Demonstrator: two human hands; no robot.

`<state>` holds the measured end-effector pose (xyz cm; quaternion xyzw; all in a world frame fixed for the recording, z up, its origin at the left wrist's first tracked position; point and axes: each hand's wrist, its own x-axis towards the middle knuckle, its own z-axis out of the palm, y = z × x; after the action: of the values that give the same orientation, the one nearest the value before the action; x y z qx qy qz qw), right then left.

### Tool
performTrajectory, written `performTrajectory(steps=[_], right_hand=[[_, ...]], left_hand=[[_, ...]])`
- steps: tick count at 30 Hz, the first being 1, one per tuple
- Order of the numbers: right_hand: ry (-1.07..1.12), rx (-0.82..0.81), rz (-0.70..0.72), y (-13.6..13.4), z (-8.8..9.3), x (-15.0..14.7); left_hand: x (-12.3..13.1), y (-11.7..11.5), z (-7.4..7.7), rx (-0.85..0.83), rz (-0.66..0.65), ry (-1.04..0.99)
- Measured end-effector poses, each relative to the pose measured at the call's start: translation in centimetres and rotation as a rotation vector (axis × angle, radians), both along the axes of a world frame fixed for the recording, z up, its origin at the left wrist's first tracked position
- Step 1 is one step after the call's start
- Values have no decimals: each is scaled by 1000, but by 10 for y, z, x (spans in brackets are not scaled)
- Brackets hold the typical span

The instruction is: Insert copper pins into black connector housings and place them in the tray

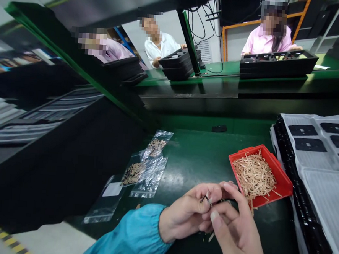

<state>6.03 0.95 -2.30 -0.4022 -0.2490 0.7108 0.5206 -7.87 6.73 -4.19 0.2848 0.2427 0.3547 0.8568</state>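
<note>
My left hand (191,209), in a blue elastic-cuffed sleeve, is closed in a pinch on a small dark piece (204,199) that pokes out at the thumb tip. What kind of part it is cannot be made out. My right hand (238,227) meets it from the right, thumb and fingers curled close to the same spot. Whatever sits between its fingertips is too small to name. Just beyond the hands stands a red bin (283,187) holding a heap of thin tan strips (254,174). A loose strip (211,237) shows beneath the hands.
Clear zip bags (147,187) with small brownish parts lie on the green table (196,151). Trays with black flat parts (310,145) are stacked at right. A small black object (219,128) lies at the back. Several people work beyond the shelf beside black trays (278,68).
</note>
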Motion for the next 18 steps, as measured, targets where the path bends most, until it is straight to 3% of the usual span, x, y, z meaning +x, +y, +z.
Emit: performTrajectory(steps=[6, 18], right_hand=[[94, -13, 55, 4, -3, 8], [74, 24, 41, 4, 1, 13]], left_hand=[[-7, -4, -7, 2, -40, -179], [-6, 3, -5, 10, -108, -191]])
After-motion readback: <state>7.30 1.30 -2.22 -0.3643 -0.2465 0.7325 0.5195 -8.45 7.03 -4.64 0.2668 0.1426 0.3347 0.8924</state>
